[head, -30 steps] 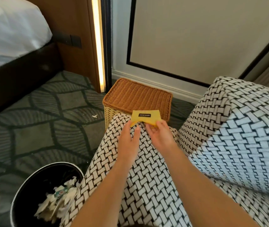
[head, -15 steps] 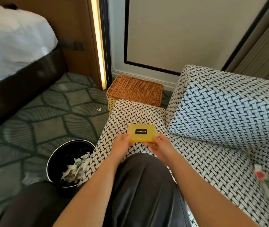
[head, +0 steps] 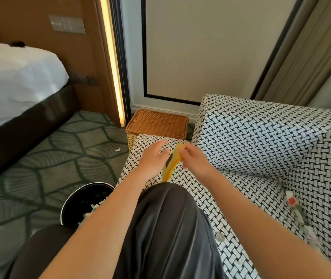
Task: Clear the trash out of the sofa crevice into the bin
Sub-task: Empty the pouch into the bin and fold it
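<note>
I see the sofa (head: pixel 261 141) covered in a black and white woven pattern, and the flat packet (head: pixel 170 164) is yellow with a small black label. The bin (head: pixel 70 206) is black, the basket (head: pixel 156 123) is brown wicker, and the carpet (head: pixel 64 156) is grey-green with dark leaf lines.

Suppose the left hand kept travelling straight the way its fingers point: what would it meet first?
The left hand points up-right across the sofa seat, so probably the wicker basket just beyond the seat edge; depth is uncertain.
</note>
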Demonstrator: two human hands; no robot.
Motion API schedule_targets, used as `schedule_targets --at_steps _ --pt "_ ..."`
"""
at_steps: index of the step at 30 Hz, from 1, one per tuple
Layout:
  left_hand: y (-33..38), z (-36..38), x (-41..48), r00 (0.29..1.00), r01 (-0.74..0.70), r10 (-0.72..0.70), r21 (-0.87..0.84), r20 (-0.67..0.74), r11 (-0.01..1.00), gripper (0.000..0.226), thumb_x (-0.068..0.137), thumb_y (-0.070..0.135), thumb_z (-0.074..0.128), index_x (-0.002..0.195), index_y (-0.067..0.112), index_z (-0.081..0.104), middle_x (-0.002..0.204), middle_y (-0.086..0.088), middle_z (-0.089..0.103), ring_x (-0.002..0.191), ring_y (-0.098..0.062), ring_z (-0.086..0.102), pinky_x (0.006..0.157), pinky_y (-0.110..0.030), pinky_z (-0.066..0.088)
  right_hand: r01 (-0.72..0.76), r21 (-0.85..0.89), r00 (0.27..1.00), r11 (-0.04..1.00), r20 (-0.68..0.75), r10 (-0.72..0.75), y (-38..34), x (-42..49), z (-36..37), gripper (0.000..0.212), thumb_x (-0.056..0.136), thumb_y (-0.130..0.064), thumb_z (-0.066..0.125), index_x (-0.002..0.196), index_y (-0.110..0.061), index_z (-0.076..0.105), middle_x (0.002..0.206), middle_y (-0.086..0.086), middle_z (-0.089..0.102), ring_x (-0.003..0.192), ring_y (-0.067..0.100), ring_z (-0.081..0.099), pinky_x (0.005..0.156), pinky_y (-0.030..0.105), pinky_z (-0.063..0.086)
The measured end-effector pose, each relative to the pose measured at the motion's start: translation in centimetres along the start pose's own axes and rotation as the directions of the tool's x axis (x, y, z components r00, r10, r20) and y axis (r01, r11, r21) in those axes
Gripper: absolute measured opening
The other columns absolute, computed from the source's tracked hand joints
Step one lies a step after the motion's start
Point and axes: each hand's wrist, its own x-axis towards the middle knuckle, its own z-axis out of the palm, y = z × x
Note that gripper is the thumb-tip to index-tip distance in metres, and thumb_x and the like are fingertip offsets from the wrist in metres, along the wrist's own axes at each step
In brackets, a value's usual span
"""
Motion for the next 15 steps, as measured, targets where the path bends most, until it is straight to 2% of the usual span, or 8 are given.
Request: schedule_targets --at_steps 2,6,9,11,12,13,14,15 --pt "0.9 -0.2 0.3 0.993 -0.113 0.115 0.079 -0.029 0.99 0.045 0.099 0.029 0.037 0.143 0.022 0.033 0.152 0.002 0.029 0.141 -0.015 0.021 0.116 -0.041 0.018 0.058 -0.037 0.998 0.998 -0.005 -0.059 -1.8 -0.5 -1.5 0.025 0.097 -0.022 0.037 0.078 -0.015 0.052 0.076 0.002 0.051 0.067 0.012 0.043 0.064 0.025 0.038" --pt "2.3 -0.5 0.2 0.968 -0.242 0.247 0.122 -0.032 0.963 0.05 0.095 0.038 0.042 0.143 0.029 0.031 0.152 0.002 0.028 0.142 -0.017 0.019 0.114 -0.051 0.02 0.117 -0.175 0.992 0.978 0.058 -0.108 -4.5 -0.6 -3.8 0.029 0.098 -0.023 0.035 0.075 -0.013 0.048 0.075 0.004 0.049 0.07 0.017 0.045 0.075 0.036 0.045" --pt "3.9 -0.5 -1.2 0.966 -0.259 0.257 0.08 0.025 0.963 0.043 0.094 0.035 0.048 0.136 0.024 0.045 0.149 0.004 0.033 0.14 -0.014 0.023 0.115 -0.043 0.019 0.154 -0.232 0.984 0.96 0.125 -0.127 -5.5 -1.5 -4.6 0.029 0.098 -0.018 0.036 0.071 -0.011 0.045 0.066 0.002 0.041 0.062 0.014 0.038 0.061 0.027 0.035" --pt "4.6 -0.4 -2.1 0.959 -0.267 0.27 -0.044 0.085 0.963 0.028 0.092 0.029 0.052 0.116 0.018 0.062 0.126 0.004 0.057 0.12 -0.01 0.048 0.103 -0.036 0.037 0.168 -0.256 0.977 0.952 0.169 -0.127 -5.7 -2.4 -5.0 0.033 0.097 -0.017 0.038 0.065 -0.013 0.042 0.061 -0.001 0.038 0.056 0.01 0.036 0.053 0.019 0.032" --pt "4.7 -0.3 -2.6 0.955 -0.273 0.279 -0.076 0.096 0.959 0.016 0.091 0.026 0.055 0.098 0.018 0.066 0.102 0.005 0.065 0.097 -0.006 0.057 0.088 -0.032 0.044 0.172 -0.265 0.974 0.949 0.19 -0.124 -5.6 -2.8 -5.1 0.034 0.097 -0.017 0.038 0.064 -0.013 0.042 0.061 0.0 0.038 0.055 0.01 0.035 0.051 0.018 0.031" --pt "4.9 -0.1 -3.0 0.952 -0.286 0.294 -0.092 0.087 0.954 0.014 0.09 0.024 0.057 0.08 0.018 0.063 0.079 0.007 0.062 0.075 -0.004 0.056 0.071 -0.028 0.043 0.176 -0.267 0.971 0.948 0.202 -0.124 -5.5 -3.2 -5.3 0.033 0.097 -0.018 0.039 0.065 -0.012 0.043 0.062 0.003 0.037 0.056 0.012 0.035 0.05 0.018 0.031" --pt "4.9 0.1 -3.5 0.952 -0.287 0.296 -0.112 0.074 0.951 0.022 0.089 0.023 0.059 0.068 0.017 0.056 0.064 0.006 0.053 0.059 -0.005 0.048 0.059 -0.025 0.038 0.176 -0.263 0.971 0.949 0.204 -0.124 -5.5 -3.6 -5.5 0.031 0.098 -0.019 0.039 0.069 -0.01 0.045 0.064 0.005 0.037 0.057 0.013 0.035 0.05 0.02 0.031" --pt "4.8 0.4 -3.9 0.953 -0.282 0.295 -0.154 0.066 0.947 0.027 0.087 0.024 0.059 0.064 0.015 0.05 0.058 0.005 0.047 0.052 -0.006 0.042 0.052 -0.022 0.033 0.171 -0.25 0.972 0.953 0.201 -0.122 -5.4 -3.9 -5.6 0.03 0.098 -0.019 0.039 0.072 -0.008 0.048 0.064 0.005 0.037 0.058 0.013 0.035 0.051 0.02 0.031"
